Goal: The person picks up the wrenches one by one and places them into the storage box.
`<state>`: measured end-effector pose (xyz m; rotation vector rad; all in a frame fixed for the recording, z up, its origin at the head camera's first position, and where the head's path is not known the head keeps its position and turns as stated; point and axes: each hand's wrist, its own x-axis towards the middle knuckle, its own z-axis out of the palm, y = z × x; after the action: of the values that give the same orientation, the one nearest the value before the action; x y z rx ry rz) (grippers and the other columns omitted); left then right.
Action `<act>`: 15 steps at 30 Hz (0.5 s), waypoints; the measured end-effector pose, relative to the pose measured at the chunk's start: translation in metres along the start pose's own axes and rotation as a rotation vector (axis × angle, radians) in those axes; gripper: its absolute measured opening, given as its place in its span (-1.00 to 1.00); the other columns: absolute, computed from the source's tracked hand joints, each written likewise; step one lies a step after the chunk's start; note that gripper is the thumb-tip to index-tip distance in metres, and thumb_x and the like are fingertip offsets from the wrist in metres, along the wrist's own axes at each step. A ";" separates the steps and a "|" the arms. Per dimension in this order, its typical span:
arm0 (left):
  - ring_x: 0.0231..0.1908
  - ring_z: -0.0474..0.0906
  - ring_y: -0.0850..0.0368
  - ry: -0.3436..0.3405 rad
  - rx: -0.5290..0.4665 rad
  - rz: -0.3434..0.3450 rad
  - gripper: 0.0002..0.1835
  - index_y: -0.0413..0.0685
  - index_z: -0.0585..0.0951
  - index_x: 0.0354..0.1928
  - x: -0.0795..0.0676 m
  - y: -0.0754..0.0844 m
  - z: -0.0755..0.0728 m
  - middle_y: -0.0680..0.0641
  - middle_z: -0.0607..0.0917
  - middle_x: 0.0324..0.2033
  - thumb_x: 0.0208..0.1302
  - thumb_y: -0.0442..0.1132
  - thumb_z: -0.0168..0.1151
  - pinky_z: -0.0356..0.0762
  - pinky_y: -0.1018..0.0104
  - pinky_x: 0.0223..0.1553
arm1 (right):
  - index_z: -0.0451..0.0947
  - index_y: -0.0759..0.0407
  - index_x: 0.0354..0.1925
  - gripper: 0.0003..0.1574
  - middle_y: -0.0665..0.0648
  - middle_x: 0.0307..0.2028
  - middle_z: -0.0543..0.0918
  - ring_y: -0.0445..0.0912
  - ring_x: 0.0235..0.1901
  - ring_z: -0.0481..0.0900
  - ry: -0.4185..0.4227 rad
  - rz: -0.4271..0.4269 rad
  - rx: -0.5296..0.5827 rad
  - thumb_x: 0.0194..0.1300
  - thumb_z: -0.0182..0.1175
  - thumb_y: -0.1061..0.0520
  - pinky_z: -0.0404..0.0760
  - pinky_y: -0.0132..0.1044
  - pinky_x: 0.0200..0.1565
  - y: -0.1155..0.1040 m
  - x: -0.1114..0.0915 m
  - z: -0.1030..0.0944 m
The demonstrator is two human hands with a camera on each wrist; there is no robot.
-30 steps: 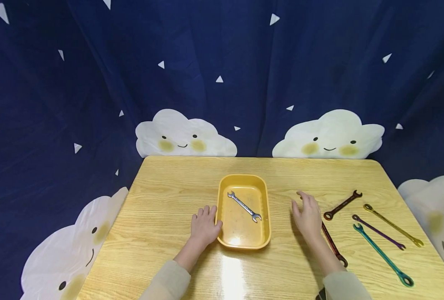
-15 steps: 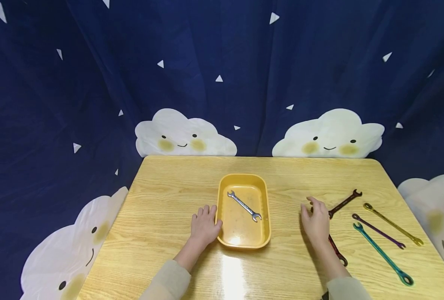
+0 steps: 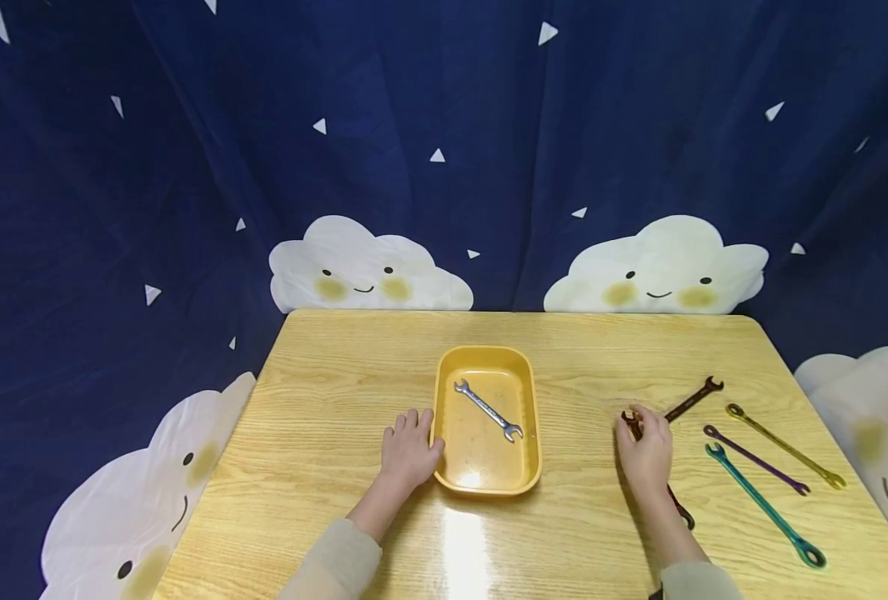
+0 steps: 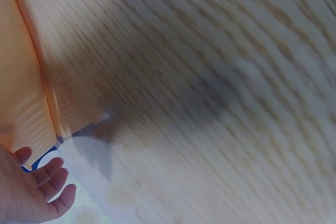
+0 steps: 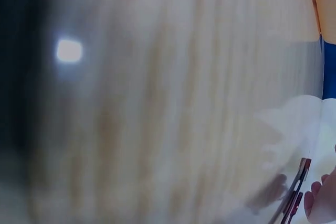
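In the head view, my left hand (image 3: 409, 452) rests at the left side of a yellow plastic tray (image 3: 488, 489), thumb at its rim and fingers loosely extended. A silver open-end wrench (image 3: 489, 411) lies slantwise inside. My right hand (image 3: 646, 454) is over a dark red wrench (image 3: 681, 508) and hides its middle. Thumb and fingers are spread around its far end; the right wrist view shows a gap between the fingers (image 5: 315, 188) and the dark red wrench (image 5: 295, 192). Another dark red wrench (image 3: 693, 402) lies just beyond the hand.
To the right lie a gold wrench (image 3: 785, 446), a purple wrench (image 3: 755, 460) and a teal wrench (image 3: 766, 504) on the wooden table (image 3: 353, 358). A dark blue curtain (image 3: 383, 75) with white clouds hangs behind the table.
My right hand has moved right and slightly nearer to me, from beside the dark red wrench to over it. My left hand and the tray have stayed in place.
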<state>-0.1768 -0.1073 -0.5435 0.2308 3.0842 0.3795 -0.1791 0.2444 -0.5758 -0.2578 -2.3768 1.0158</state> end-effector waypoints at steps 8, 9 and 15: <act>-0.15 0.33 -0.08 0.015 0.002 -0.001 -0.57 -0.01 0.31 0.05 0.000 0.001 -0.001 -0.13 0.43 -0.13 0.18 0.01 -0.06 0.31 0.03 -0.22 | 0.53 0.34 -0.12 -0.65 0.37 -0.27 0.48 0.16 -0.25 0.42 0.068 0.020 -0.020 0.06 0.27 0.30 0.33 -0.14 -0.30 0.009 -0.003 -0.001; -0.16 0.33 -0.07 0.014 0.002 -0.001 -0.57 -0.01 0.31 0.05 0.000 0.001 -0.001 -0.13 0.43 -0.13 0.18 0.01 -0.06 0.32 0.03 -0.23 | 0.53 0.34 -0.12 -0.65 0.36 -0.28 0.47 0.16 -0.25 0.41 0.070 0.028 -0.021 0.06 0.27 0.30 0.33 -0.14 -0.30 0.010 -0.003 -0.002; -0.16 0.33 -0.07 0.007 0.001 -0.005 -0.56 -0.01 0.31 0.07 0.000 0.001 0.000 -0.13 0.43 -0.13 0.18 0.01 -0.07 0.31 0.04 -0.23 | 0.51 0.37 -0.10 -0.64 0.35 -0.27 0.46 0.19 -0.21 0.39 0.037 0.087 -0.028 0.08 0.24 0.29 0.35 -0.04 -0.22 0.013 -0.005 -0.007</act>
<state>-0.1768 -0.1060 -0.5433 0.2217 3.0909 0.3797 -0.1713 0.2553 -0.5833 -0.3907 -2.3654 1.0084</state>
